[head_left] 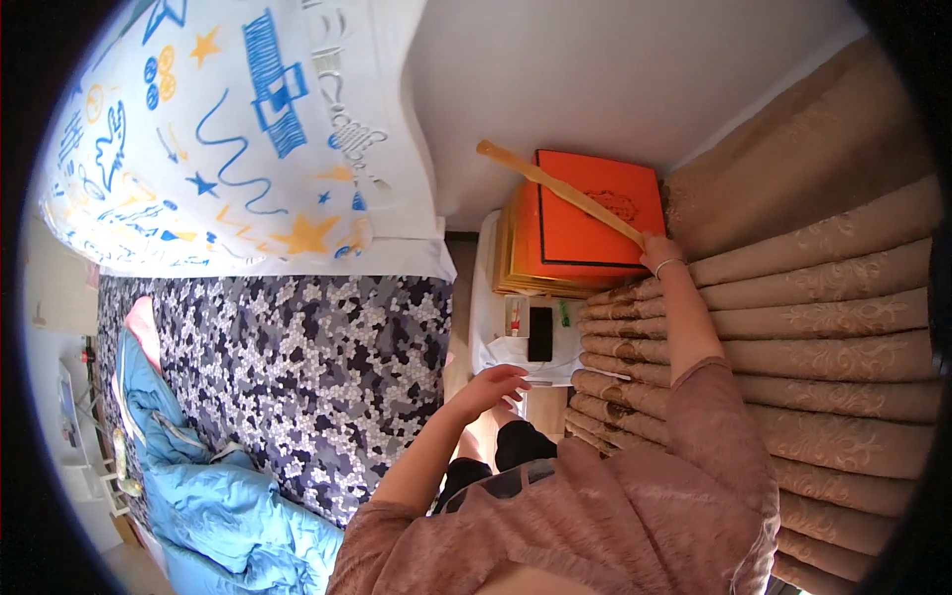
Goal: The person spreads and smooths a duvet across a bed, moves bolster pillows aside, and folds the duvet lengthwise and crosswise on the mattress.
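Two hands out, one loaded. Right hand [658, 253]: fingers wrapped around the near end of a pale stick [562, 188], thumb detail too small to make out. Stick slants across the top of the orange box [577, 238], its far end poking past the box edge toward the wall [516, 69]. Cannot tell if it touches the lid or hangs just above it.

Left hand [493, 389]: fingers loose and a little bent, nothing visible in them; held near the front of the white stand [483, 332].

Risks, as judged. Held at one end, the stick has long leverage: a small wrist turn would swing the far tip widely, and it could scuff the wall or scrape the lid. A downward push could tip or slide the box if it sits unevenly; its footing is partly hidden. Right wrist lies close beside the curtain [823, 367]; a bracelet [671, 264] there might snag the cloth. Black slab [540, 334] and green item [564, 313] lie in front of the box, exposed to a careless left-hand sweep.
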A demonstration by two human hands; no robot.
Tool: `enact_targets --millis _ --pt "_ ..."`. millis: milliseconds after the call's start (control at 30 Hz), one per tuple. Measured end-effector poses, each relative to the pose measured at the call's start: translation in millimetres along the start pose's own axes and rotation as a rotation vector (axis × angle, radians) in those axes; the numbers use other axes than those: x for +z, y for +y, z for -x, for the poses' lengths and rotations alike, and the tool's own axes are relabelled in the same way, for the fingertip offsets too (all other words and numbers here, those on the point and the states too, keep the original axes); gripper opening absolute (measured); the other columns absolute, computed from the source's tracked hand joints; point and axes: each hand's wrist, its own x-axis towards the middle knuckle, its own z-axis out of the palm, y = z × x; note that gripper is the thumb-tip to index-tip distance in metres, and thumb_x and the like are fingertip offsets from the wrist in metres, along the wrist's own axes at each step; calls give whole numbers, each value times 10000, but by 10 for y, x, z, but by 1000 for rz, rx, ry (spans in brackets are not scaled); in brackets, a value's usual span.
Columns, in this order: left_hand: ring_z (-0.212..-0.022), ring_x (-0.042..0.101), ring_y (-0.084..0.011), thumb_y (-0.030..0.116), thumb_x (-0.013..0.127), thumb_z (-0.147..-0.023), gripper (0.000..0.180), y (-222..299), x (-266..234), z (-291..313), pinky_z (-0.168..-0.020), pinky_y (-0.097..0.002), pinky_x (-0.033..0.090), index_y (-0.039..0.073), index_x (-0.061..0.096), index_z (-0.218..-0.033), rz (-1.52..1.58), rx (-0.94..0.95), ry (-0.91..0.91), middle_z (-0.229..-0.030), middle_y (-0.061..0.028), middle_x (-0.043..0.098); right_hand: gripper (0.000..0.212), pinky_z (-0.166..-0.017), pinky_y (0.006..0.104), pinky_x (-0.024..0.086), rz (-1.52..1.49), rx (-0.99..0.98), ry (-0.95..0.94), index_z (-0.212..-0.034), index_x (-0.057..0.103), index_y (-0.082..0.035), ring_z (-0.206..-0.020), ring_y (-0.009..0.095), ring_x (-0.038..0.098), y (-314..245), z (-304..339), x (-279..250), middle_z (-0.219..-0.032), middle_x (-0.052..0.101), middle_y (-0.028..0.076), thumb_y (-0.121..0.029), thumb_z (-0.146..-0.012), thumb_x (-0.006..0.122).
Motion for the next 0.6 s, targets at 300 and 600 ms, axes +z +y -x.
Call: enact_targets --millis 300,600 --pt "-689 517 -129 180 460 -761 260 -114 -34 -92 -585 -231 422 6 472 -954 56 -41 190 -834 -63 538 285 -694 364 429 104 328 52 -1022 403 -33 -855 277 493 320 -198 265 -1065 407 145 -147 -761 413" --pt "-678 514 -131 192 463 -741 280 -863 -462 396 -577 -251 437 14 470 -957 101 -77 561 -826 -58 548 230 -625 364 403 -242 -216 43 -873 480 -35 -743 292 498 -786 276 145 -812 521 150 -222 -762 409"
